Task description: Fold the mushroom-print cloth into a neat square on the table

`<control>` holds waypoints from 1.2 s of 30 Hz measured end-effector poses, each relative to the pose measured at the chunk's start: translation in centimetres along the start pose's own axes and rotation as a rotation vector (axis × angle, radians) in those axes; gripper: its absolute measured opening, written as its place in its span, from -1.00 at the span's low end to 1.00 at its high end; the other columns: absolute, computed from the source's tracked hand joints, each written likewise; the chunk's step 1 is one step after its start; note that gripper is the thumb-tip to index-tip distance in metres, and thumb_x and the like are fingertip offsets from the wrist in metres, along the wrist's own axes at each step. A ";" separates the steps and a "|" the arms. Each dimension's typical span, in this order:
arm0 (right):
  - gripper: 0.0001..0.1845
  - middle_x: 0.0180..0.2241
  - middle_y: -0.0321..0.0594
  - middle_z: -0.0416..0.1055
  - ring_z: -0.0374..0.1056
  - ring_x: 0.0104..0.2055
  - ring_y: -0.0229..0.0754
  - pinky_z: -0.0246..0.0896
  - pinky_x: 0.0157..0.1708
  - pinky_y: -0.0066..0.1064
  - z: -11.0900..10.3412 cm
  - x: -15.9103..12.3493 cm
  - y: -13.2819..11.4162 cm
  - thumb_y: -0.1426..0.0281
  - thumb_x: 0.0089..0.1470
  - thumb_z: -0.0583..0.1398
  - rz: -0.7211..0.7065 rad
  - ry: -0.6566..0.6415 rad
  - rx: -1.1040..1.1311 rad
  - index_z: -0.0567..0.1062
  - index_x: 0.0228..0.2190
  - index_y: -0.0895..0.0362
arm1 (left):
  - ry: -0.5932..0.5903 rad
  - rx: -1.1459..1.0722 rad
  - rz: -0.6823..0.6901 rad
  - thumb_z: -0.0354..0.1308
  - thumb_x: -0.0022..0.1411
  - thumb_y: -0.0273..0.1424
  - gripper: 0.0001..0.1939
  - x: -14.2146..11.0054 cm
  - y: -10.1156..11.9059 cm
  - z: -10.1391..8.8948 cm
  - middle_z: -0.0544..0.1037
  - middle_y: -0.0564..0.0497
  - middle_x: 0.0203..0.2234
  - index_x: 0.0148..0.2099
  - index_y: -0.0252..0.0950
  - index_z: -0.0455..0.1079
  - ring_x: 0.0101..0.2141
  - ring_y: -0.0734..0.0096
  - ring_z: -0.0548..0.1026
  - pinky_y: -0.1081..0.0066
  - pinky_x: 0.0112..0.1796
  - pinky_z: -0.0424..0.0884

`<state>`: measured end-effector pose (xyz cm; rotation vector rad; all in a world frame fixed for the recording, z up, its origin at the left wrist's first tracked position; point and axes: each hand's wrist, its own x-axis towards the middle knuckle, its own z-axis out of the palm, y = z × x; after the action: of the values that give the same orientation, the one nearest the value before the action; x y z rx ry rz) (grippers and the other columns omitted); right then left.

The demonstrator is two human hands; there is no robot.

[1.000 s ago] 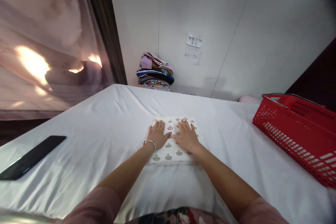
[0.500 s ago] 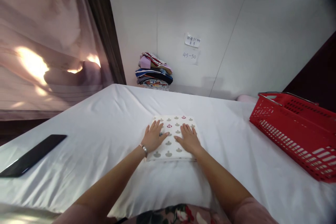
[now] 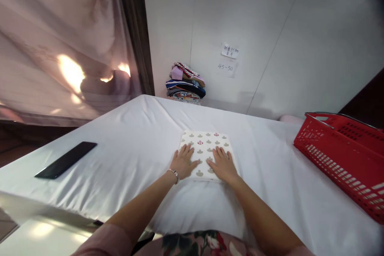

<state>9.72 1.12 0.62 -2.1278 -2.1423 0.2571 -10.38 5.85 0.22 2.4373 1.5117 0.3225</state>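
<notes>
A folded white cloth [image 3: 205,152] printed with grey and a few red motifs lies flat on the white-covered table [image 3: 135,144], close to its front edge. My left hand [image 3: 183,163] rests palm down on the cloth's near left part, fingers spread; a silver bracelet circles that wrist. On the near right part lies my right hand [image 3: 223,165], also flat with its fingers apart. Both hands press on the cloth without gripping it. Whether the folded piece is a garment or a plain sheet, I cannot tell.
To the right stands a red plastic basket [image 3: 345,156] with metal handles. A black flat slab [image 3: 67,160], perhaps a phone or tablet, lies at the left. Folded clothes [image 3: 186,84] are stacked beyond the far edge, by the wall. A pink curtain [image 3: 60,28] hangs at left.
The camera view has turned slightly left, so everything sits further right. Both hands have slid a little toward me on the cloth and stay flat.
</notes>
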 end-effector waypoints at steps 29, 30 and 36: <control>-0.26 0.14 0.00 0.16 0.04 0.19 -0.01 0.11 0.08 -0.13 1.1 -6.0 5.7 0.77 -0.13 -0.09 -0.493 0.341 -0.256 0.20 0.12 0.23 | 0.273 0.215 0.383 -0.13 -0.09 -0.73 -0.29 -5.9 -2.2 -0.6 0.32 -0.04 0.09 0.15 -0.28 0.23 0.12 0.27 0.21 0.25 0.06 0.20; -0.27 0.13 0.02 0.17 0.05 0.18 -0.01 0.11 0.08 -0.13 1.0 -6.1 5.8 0.78 -0.13 -0.09 -0.494 0.364 -0.256 0.20 0.12 0.24 | 0.284 0.212 0.389 -0.13 -0.07 -0.72 -0.31 -5.9 -2.3 -0.7 0.33 -0.05 0.09 0.15 -0.29 0.22 0.11 0.28 0.22 0.26 0.06 0.20; -0.28 0.07 0.00 0.24 0.11 0.13 0.03 0.10 0.08 -0.06 1.2 -6.5 5.9 0.76 -0.13 -0.06 -0.472 0.418 -0.273 0.22 0.11 0.22 | 0.278 0.237 0.402 -0.13 -0.06 -0.71 -0.31 -6.0 -2.5 -1.0 0.29 -0.03 0.12 0.15 -0.27 0.22 0.13 0.27 0.19 0.24 0.06 0.21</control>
<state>15.29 -5.37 -1.46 -1.5222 -2.4121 -0.4993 -15.40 1.58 0.03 2.9903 1.1985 0.6121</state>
